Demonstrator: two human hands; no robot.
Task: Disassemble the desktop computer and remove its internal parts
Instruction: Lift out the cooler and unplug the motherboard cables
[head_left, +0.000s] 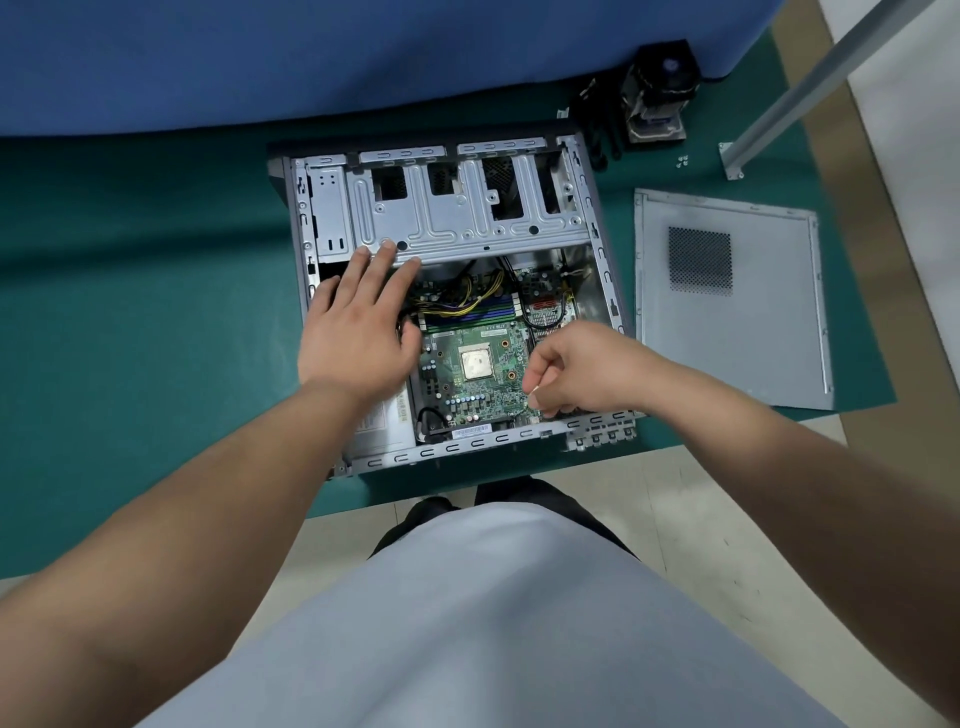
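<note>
An open desktop computer case (602, 249) lies on its side on a green mat. Inside sits a green motherboard (483, 384) with a bare CPU (477, 362) in its middle, and yellow and black cables (467, 296) run beneath the grey drive cage (457, 218). My left hand (358, 332) is spread flat, fingers apart, resting over the case's left side with fingertips on the drive cage edge. My right hand (576, 371) hovers over the motherboard's lower right corner, fingers curled with thumb and forefinger pinched together; what they pinch is too small to tell.
The removed side panel (727, 301) lies flat to the right of the case. A cooler with fan (657, 96) stands at the back right, with small screws (682, 162) beside it. A metal post (789, 98) slants at far right. A blue partition (311, 62) is behind.
</note>
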